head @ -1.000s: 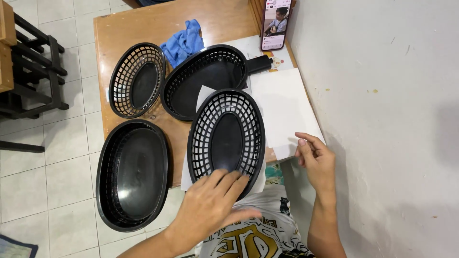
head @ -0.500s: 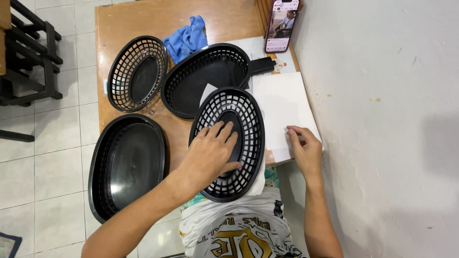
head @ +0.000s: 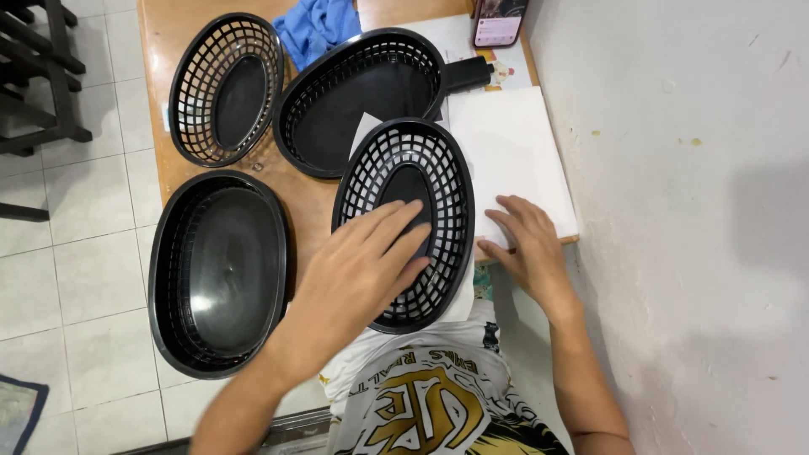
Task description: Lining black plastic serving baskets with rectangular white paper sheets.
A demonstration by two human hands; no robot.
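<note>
Left hand [head: 366, 261] lies flat, fingers spread, inside the black oval plastic lattice basket [head: 406, 221], long axis near-far. Right hand [head: 522, 244], fingers loosely open, presses the white paper sheet stack [head: 514, 156] just right.

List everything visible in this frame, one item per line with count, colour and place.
oval lattice baskets: four, black; two on the wooden table's far part, one near the front under the left hand, one overhanging the table's left edge
paper sheets: a white stack, right of the front basket, by the wall
cloth: one, blue, far end of the table
phone: one, propped at the far right, screen lit
wooden table: one, brown
dark wooden rack: one, on the tiled floor at left
left hand: flat inside the front basket
right hand: fingers spread on the paper sheets
</note>
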